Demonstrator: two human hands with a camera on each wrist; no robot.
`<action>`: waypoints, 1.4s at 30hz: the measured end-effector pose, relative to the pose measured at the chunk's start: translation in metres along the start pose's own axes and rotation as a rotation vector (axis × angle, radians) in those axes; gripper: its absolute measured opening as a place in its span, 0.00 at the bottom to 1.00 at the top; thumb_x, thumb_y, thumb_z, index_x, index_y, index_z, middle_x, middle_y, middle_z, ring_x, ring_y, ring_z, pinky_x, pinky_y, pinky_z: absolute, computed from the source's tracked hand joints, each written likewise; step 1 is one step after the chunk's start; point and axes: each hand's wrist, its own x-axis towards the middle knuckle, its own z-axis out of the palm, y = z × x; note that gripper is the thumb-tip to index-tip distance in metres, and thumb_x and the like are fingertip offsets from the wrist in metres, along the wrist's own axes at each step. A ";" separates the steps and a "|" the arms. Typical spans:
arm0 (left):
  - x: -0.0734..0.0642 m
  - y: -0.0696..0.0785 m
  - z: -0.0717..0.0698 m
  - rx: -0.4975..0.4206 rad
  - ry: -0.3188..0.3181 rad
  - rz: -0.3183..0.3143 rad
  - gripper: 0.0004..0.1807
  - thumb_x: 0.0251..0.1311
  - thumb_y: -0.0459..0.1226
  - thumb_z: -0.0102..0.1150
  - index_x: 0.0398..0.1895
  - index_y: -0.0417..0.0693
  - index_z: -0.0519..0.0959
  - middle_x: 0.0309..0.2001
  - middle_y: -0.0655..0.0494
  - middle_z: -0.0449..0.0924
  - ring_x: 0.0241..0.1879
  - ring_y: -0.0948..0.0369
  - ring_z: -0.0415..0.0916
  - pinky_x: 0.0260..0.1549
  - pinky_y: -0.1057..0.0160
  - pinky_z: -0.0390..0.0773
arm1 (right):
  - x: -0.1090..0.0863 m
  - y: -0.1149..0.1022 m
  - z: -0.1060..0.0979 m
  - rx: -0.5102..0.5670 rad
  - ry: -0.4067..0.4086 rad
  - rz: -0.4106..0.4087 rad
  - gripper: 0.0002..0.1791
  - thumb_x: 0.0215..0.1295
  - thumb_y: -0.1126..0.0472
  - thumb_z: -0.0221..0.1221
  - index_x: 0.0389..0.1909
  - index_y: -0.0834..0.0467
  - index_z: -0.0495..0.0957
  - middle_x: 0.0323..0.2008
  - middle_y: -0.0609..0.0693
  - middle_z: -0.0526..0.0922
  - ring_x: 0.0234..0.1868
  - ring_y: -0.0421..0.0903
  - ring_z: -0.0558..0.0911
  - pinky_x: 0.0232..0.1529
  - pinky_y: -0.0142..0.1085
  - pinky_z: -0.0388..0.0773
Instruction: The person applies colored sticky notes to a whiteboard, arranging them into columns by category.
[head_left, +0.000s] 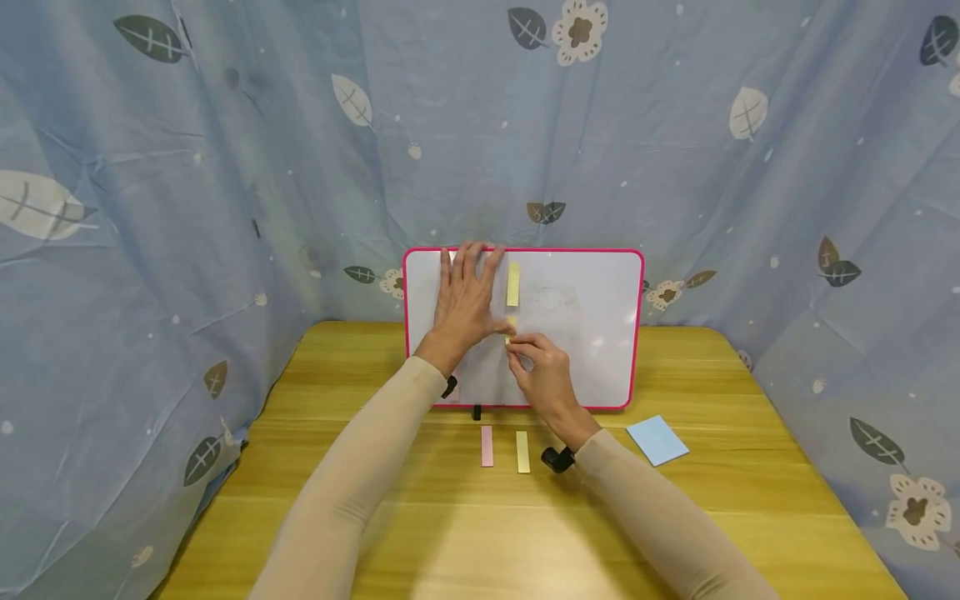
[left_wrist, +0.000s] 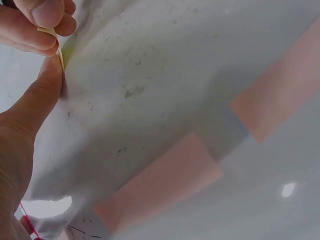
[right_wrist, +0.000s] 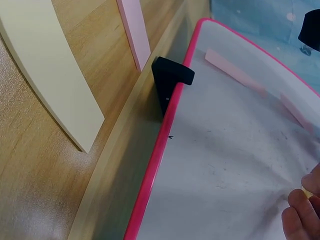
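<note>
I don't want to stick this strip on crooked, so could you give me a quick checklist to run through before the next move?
1. Whiteboard upright on the table: ok, it stands on its long edge.
2. Left hand on the board: ok, fingers spread against it.
3. Right hand gripping the yellow strip: ok, pinched between thumb and fingers.
4. Strip flat on the board: not ok, part of it lifts away towards the fingers.
5. Strip in line with the upper yellow strip: cannot tell, the hands cover too much.
6. Spare yellow strip at hand: ok, on the table before the board.
</note>
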 end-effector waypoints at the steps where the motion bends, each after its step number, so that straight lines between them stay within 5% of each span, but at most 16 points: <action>1: -0.001 0.000 0.000 0.006 -0.004 0.003 0.86 0.39 0.69 0.95 0.97 0.60 0.48 0.91 0.44 0.54 0.95 0.41 0.45 0.96 0.31 0.37 | 0.000 0.000 0.000 0.001 0.001 0.000 0.06 0.71 0.74 0.77 0.45 0.68 0.96 0.47 0.61 0.95 0.49 0.59 0.97 0.50 0.49 0.96; 21: -0.009 0.000 -0.006 0.078 -0.029 0.019 0.84 0.48 0.71 0.90 1.00 0.63 0.43 0.97 0.44 0.46 0.98 0.41 0.40 0.95 0.29 0.36 | -0.002 0.002 -0.003 -0.015 -0.013 -0.023 0.08 0.69 0.74 0.79 0.46 0.67 0.96 0.49 0.61 0.95 0.50 0.59 0.97 0.50 0.51 0.96; 42: -0.027 -0.004 -0.012 0.009 0.113 0.124 0.53 0.65 0.59 0.87 0.89 0.63 0.72 0.92 0.44 0.61 0.89 0.43 0.62 0.94 0.29 0.51 | -0.007 -0.003 -0.013 -0.018 -0.016 -0.038 0.06 0.68 0.73 0.80 0.44 0.65 0.96 0.49 0.61 0.95 0.51 0.60 0.97 0.53 0.52 0.96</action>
